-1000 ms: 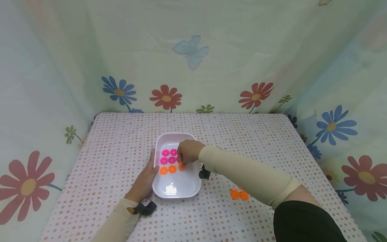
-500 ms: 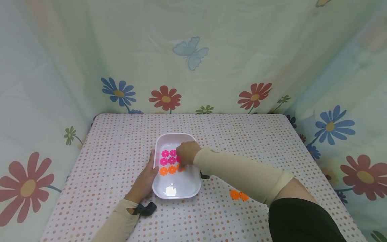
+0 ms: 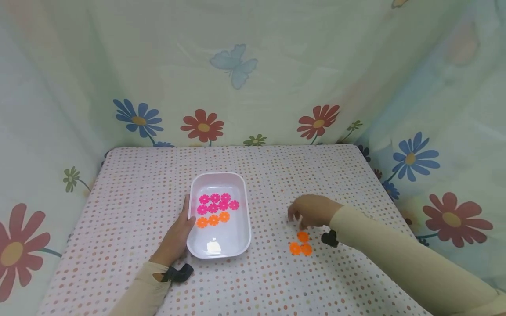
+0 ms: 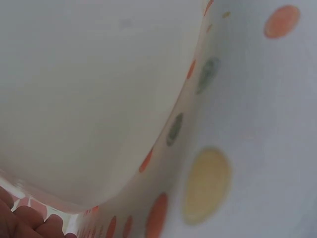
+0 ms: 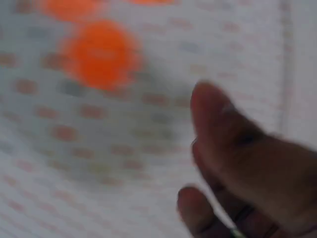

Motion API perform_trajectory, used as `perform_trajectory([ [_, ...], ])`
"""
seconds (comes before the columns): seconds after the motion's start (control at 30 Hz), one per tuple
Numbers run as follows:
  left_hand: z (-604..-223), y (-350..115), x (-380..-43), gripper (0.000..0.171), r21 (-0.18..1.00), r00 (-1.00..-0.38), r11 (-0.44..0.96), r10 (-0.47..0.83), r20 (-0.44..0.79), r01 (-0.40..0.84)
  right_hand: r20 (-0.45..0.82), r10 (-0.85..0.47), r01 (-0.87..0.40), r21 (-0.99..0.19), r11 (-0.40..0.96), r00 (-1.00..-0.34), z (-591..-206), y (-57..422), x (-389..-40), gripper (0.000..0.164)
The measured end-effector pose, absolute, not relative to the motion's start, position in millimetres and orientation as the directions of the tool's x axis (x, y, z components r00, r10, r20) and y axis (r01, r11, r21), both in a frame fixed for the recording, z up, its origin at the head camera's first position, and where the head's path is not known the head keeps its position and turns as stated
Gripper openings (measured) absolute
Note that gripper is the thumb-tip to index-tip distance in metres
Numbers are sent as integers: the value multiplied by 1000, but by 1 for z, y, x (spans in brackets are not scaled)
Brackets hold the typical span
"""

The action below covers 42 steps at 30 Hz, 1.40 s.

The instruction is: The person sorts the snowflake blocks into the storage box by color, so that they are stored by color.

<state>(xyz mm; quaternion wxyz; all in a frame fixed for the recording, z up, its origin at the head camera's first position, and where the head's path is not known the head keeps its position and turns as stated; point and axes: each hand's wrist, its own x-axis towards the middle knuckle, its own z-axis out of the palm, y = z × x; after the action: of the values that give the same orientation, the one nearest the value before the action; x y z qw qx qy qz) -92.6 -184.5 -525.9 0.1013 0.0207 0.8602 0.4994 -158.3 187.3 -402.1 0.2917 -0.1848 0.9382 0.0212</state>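
A white tray with rounded corners lies on the table, left of the middle. My left hand holds its left side, thumb at the rim and fingers along the outer wall. In the left wrist view, fingertips show beside the tray wall. Inside the tray, several pink flower-shaped pieces lie in two rows above three orange flower-shaped pieces. Right of the tray, three more orange flower-shaped pieces lie on the table. Just beyond them hovers my right hand, fingers loosely bent and holding nothing.
A cloth with small dots covers the table. Behind it and at both sides hang pale curtains printed with flowers and a butterfly. Black cameras are strapped to both wrists.
My right hand has left the tray and moved right to the loose orange pieces. The third orange piece in the tray's row is now uncovered. My left hand stays on the tray; the view has shifted slightly.
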Motion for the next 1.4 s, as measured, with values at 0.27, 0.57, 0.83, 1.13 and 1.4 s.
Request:
perform_trajectory([
  [0.27, -527, -191, -93, 70, 864, -986, 502, 118, -118, -44, -488, -340, -242, -255, 936, -804, -451, 234, -148, 25],
  [0.57, -530, -174, -102, 70, 884, -977, 467, 175, -118, -23, -409, -388, -284, -291, 913, -826, -434, 244, -134, 21],
  [0.83, -529, -180, -100, 70, 868, -981, 491, 126, -148, -68, -283, -526, -448, -299, 843, -802, -388, 128, -167, 15],
  [1.13, -530, -179, -99, 70, 891, -985, 453, 137, -107, -34, -436, -566, -561, -155, 813, -700, -402, 47, -204, 13],
  [1.4, -532, -182, -96, 70, 881, -984, 467, 112, -139, -71, -434, -567, -668, 116, 735, -700, -428, 27, -206, 17],
])
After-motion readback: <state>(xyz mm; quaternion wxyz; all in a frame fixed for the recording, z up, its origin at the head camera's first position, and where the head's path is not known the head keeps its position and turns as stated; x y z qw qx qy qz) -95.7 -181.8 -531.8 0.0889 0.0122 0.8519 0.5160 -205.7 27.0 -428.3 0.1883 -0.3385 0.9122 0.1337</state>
